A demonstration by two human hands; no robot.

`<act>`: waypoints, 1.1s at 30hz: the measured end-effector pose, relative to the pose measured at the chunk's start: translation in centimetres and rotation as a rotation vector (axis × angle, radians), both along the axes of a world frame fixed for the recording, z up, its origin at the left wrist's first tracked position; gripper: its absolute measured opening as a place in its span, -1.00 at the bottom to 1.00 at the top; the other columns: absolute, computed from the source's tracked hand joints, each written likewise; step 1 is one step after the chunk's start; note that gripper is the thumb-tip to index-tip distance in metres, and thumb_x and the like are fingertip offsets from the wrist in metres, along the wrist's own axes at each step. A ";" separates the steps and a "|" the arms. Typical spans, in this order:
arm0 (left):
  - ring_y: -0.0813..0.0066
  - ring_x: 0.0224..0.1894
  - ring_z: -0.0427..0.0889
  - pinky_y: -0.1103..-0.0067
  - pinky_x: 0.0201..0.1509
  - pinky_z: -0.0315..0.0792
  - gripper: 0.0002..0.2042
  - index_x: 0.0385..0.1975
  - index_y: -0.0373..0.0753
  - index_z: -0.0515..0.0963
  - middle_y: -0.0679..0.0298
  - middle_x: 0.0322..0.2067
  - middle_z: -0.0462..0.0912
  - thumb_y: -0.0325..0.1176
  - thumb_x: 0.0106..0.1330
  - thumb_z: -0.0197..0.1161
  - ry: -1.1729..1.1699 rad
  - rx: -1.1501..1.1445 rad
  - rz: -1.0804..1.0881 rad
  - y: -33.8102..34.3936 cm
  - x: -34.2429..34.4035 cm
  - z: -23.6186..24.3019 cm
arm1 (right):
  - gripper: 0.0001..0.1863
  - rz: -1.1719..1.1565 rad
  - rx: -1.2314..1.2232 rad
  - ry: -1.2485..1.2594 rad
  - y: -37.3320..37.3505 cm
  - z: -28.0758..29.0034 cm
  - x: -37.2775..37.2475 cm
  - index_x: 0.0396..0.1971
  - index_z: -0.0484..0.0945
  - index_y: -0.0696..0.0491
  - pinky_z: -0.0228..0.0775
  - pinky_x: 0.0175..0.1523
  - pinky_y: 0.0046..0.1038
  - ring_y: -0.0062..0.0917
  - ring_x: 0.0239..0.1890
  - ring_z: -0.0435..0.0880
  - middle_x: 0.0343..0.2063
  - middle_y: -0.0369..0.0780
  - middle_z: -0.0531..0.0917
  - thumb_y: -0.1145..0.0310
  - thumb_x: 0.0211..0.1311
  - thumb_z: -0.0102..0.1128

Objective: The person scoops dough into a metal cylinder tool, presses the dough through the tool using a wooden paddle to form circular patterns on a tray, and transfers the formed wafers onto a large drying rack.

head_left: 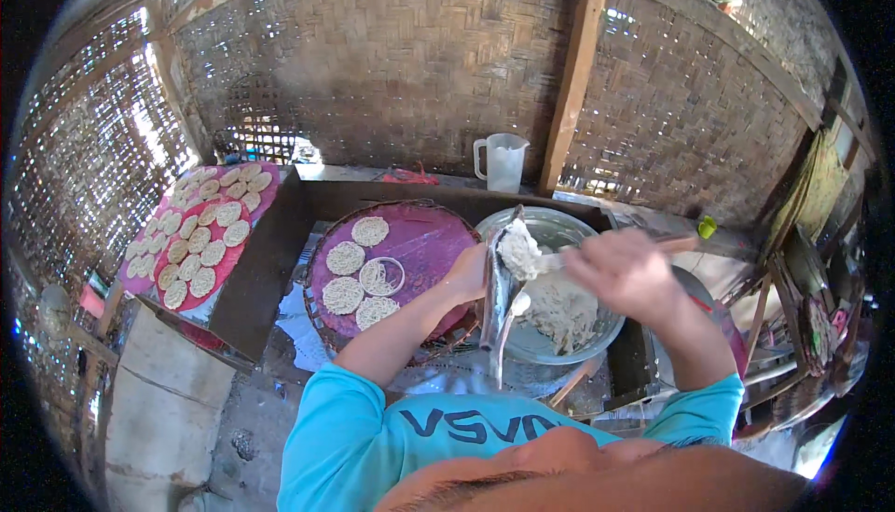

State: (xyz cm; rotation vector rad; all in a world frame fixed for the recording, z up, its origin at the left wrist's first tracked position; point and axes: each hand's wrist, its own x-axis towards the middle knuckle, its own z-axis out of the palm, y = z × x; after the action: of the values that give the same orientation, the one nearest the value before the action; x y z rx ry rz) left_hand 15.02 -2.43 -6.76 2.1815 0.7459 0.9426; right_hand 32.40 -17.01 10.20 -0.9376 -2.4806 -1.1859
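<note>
A long metal press with an open trough [497, 297] slants over the near left side of a large metal basin [611, 333]. My left hand [469, 274] is closed round its left side, fingers partly hidden. White dough [518, 249] fills the press's upper end. My right hand [626, 274], slightly blurred, grips a wooden-handled spatula [679, 243]; its pale end touches the dough at the press. More sticky dough [564, 311] lies in the basin. Left of my left hand, a round tray with a purple sheet [431, 249] carries several flat noodle-like rounds [343, 295] and a white ring [403, 274] around loose strands.
At the far left, pink sheets [227, 249] hold many similar rounds on a raised surface. A clear pitcher [505, 163] stands behind the basin, near a wooden post [576, 74] and woven wall. A small green cup [707, 227] sits at the right.
</note>
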 end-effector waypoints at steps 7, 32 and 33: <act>0.05 -0.18 0.51 0.37 -0.13 0.39 -0.62 -0.14 -0.21 0.44 0.01 -0.25 0.54 -0.25 0.00 0.19 -0.175 -0.105 -0.028 0.8 -0.4 0.2 | -0.78 -0.174 0.043 0.283 -2.2 4.4 3.4 -0.52 0.55 -0.03 0.28 -0.50 -0.41 -0.43 -0.61 0.47 -0.70 -0.33 0.43 0.27 -0.29 0.30; 0.29 -0.41 0.55 0.36 -0.38 0.49 -0.74 -0.30 -0.29 0.43 0.18 -0.40 0.54 -0.23 0.27 -0.08 -0.804 -1.731 -1.299 8.9 3.3 -4.7 | -0.77 -0.225 -0.325 0.680 1.4 -5.9 6.2 -0.48 0.53 0.08 0.38 -0.48 -0.45 -0.37 -0.58 0.56 -0.57 -0.22 0.56 0.35 -0.20 0.32; 0.27 -0.42 0.55 0.34 -0.38 0.49 -0.72 -0.29 -0.30 0.42 0.16 -0.40 0.54 -0.21 0.28 -0.11 -0.762 -1.914 -1.311 11.6 3.1 -6.8 | -0.76 -0.151 -0.364 0.689 1.5 -5.6 5.8 -0.47 0.53 0.09 0.36 -0.48 -0.46 -0.39 -0.58 0.54 -0.59 -0.21 0.55 0.34 -0.19 0.32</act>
State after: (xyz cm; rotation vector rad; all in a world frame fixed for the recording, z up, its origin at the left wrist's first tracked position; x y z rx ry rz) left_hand 18.15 9.18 -13.55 0.1746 -0.3038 -0.0085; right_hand 38.15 -15.51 4.62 -1.3620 -2.0922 -0.3296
